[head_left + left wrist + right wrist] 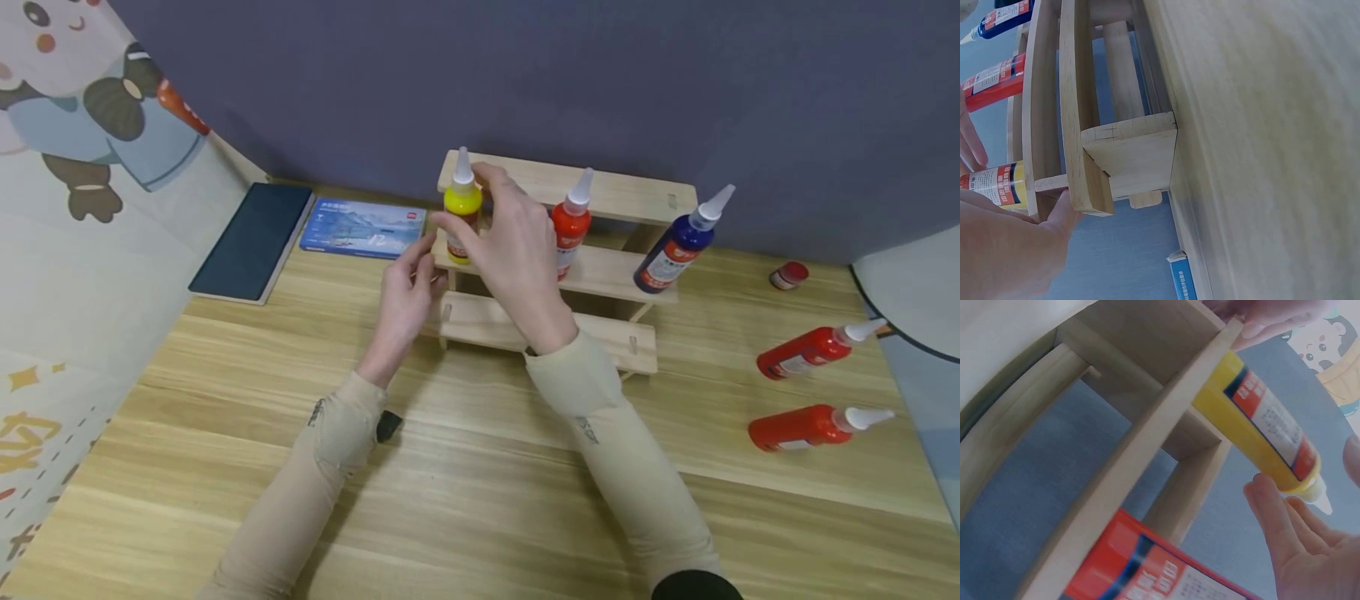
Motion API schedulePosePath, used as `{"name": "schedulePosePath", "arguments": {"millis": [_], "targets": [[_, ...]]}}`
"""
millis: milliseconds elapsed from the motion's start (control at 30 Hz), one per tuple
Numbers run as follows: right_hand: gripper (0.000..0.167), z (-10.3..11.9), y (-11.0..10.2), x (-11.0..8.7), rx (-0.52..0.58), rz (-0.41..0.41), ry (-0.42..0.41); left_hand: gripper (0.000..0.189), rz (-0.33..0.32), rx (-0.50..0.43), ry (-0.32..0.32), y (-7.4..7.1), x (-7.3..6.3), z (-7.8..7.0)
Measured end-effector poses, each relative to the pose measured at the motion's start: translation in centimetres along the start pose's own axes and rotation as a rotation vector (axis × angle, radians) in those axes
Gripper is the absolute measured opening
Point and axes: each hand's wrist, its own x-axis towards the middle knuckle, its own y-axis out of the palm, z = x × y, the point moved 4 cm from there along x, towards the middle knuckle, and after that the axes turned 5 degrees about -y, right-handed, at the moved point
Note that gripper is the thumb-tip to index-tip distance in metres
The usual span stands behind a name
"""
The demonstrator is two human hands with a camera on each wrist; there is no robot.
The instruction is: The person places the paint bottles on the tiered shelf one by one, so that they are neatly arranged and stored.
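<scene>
A three-step wooden display rack stands against the dark backdrop. On its middle step are yellow, red and blue squeeze bottles with pointed whitish nozzles, yellow at the left end. My right hand is spread around the yellow bottle's upper part. In the right wrist view, a fingertip is at the bottle's shoulder, while the thumb stands apart from it. My left hand grips the left end of the middle step; its thumb shows at the board's edge in the left wrist view.
Two red squeeze bottles, one farther back and one nearer, lie at the table's right. A small red jar sits behind them. Left of the rack are a blue picture box and a dark flat tablet-like panel.
</scene>
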Motion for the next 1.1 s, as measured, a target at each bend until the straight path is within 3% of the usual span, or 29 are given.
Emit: {"name": "schedulePosePath", "arguments": {"millis": [467,833,1100], "targets": [[0.072,0.9,-2.7,-2.5,-0.046,-0.042,-0.005,0.043,-0.026,0.016,0.026,0.0,0.0,-0.2],[0.057,1.6,-6.4,-5.3,-0.038,-0.117,-0.109,0.045,-0.009,-0.025,-0.026,0.2,-0.1,-0.1],[0.055,1.3,-8.8,-6.7,0.015,-0.127,-0.093,0.044,-0.015,-0.044,-0.036,0.1,0.0,0.0]]}}
